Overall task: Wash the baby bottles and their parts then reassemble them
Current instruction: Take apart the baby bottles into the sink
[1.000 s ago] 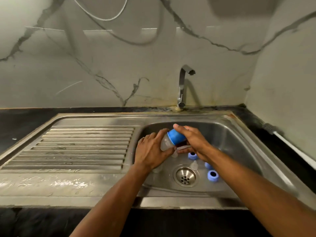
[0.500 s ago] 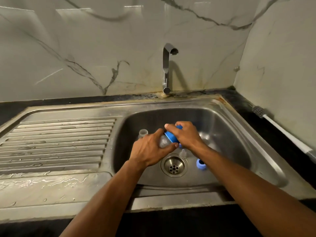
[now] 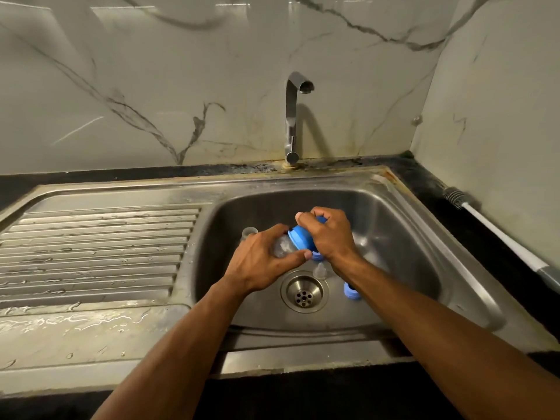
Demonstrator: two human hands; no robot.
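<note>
Over the sink basin [image 3: 403,244] I hold a clear baby bottle [image 3: 283,247] lying sideways. My left hand [image 3: 262,263] grips its body. My right hand [image 3: 331,234] curls round the blue screw cap [image 3: 300,239] at its neck. Below them, a clear teat [image 3: 320,270] stands by the drain [image 3: 304,294]. A blue ring [image 3: 351,291] lies right of the drain, partly behind my right forearm. Another blue piece [image 3: 316,256] peeks out under my right hand. A second clear bottle [image 3: 249,232] stands upright behind my left hand, mostly hidden.
The steel tap [image 3: 292,116] rises behind the basin, with no water running. A wet ribbed draining board [image 3: 97,250] lies to the left. A bottle brush with a white handle [image 3: 497,234] rests on the dark counter along the right wall.
My right hand has shifted from the cap's end to curl over the whole cap. The bottle sits a little lower in the basin and the view has tilted down.
</note>
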